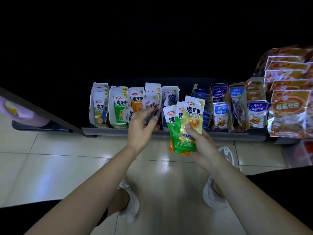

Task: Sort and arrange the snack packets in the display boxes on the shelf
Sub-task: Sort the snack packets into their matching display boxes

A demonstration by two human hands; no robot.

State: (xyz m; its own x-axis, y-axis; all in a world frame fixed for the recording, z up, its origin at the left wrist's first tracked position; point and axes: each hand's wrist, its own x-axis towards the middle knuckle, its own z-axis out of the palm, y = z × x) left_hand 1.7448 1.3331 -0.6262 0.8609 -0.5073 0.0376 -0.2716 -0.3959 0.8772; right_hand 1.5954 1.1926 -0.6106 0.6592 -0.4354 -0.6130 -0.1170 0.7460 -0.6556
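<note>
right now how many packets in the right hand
4 visible in the right hand: gold packet in front, two green packets behind, orange packet at bottom; more may be hidden.

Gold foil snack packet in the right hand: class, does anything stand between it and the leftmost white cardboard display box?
Yes. The left hand, holding a blurred dark packet, sits directly between the gold foil snack packet and the leftmost white cardboard display box.

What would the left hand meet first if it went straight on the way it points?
Probably the fourth box from the left, just beyond the blurred packet that the left hand holds; depth is unclear.
</note>
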